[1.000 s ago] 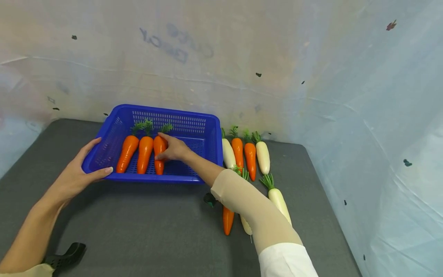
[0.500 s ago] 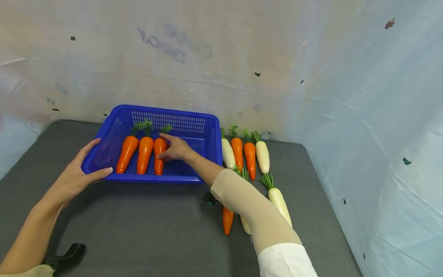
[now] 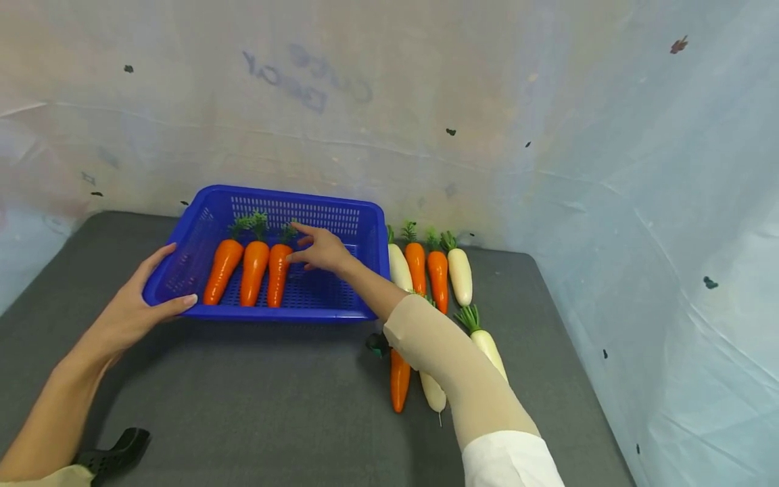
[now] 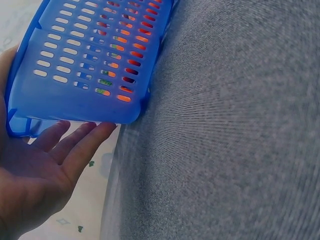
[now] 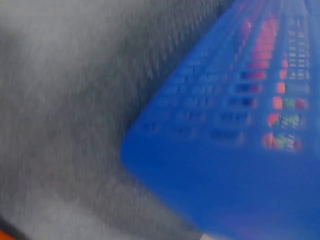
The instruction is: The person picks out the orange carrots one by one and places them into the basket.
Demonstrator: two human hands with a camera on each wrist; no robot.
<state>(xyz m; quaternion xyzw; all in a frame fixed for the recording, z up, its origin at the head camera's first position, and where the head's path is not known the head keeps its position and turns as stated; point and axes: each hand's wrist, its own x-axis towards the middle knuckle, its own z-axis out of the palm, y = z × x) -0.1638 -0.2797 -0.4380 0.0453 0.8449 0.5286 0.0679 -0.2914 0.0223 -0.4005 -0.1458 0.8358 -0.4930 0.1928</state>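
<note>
Three orange carrots with green tops lie side by side in the left half of a blue plastic basket [image 3: 341, 315]: the left carrot [image 3: 223, 270], the middle carrot [image 3: 253, 272] and the right carrot [image 3: 278, 276]. My left hand [image 3: 136, 304] holds the basket at its left end, thumb on the front rim; the left wrist view has its fingers [image 4: 82, 145] against the outer wall. Above the basket floor, my right hand [image 3: 325, 250] has its fingers extended near the top of the right carrot, holding nothing. The blurred right wrist view shows the basket's side wall without the hand.
Right of the basket, carrots [image 3: 438, 277] and white radishes [image 3: 460, 277] lie on the grey table [image 3: 274, 406], some partly under the right forearm. A black strap-like piece [image 3: 122, 446] is by the left wrist. A pale sheet [image 3: 389, 101] hangs behind the table.
My right hand has let go of the right carrot and moved up and to the right. That carrot's lower end has shifted slightly left. The left hand stays on the basket.
</note>
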